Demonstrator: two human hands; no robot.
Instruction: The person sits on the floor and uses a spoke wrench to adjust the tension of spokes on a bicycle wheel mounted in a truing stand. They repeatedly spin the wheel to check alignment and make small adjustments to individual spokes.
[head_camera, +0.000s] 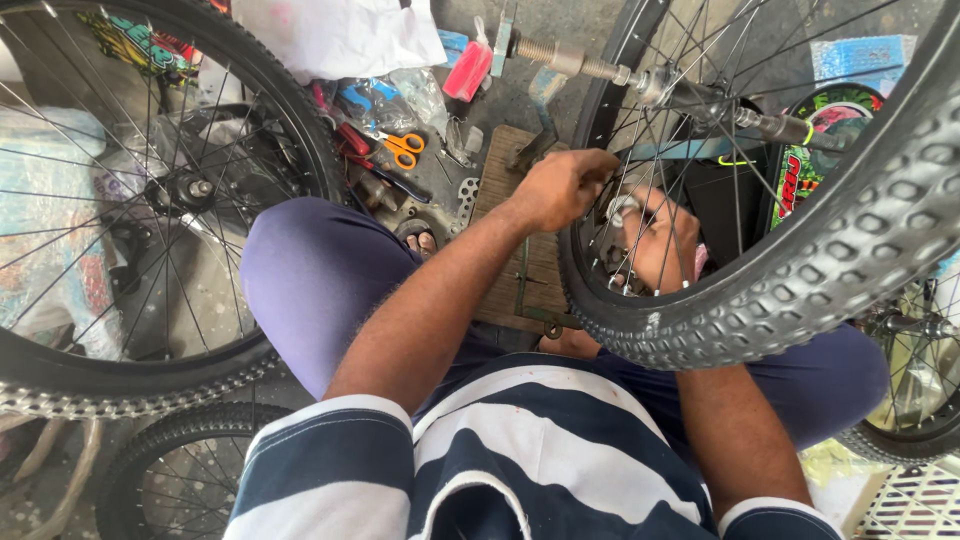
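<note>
Both hands work at centre right: the left hand (560, 188) pinches a spoke of the knobby wheel (800, 290), the right hand (660, 240) curls behind the spokes. Orange scissors (405, 148) lie on the cluttered floor (500, 100) at top centre, above a wooden board (520, 260).

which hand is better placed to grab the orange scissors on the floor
Probably the left hand: it sits outside the wheel rim, nearer the orange scissors. The right hand is behind the spokes.

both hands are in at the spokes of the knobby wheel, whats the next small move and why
Probably keep the left hand gripping the rim edge to steady the wheel while the right hand, reaching through the spokes, works at the small metal piece by the rim. The wheel stands tilted on the lap, so it could swing. What the fingers pinch is unclear.
</note>
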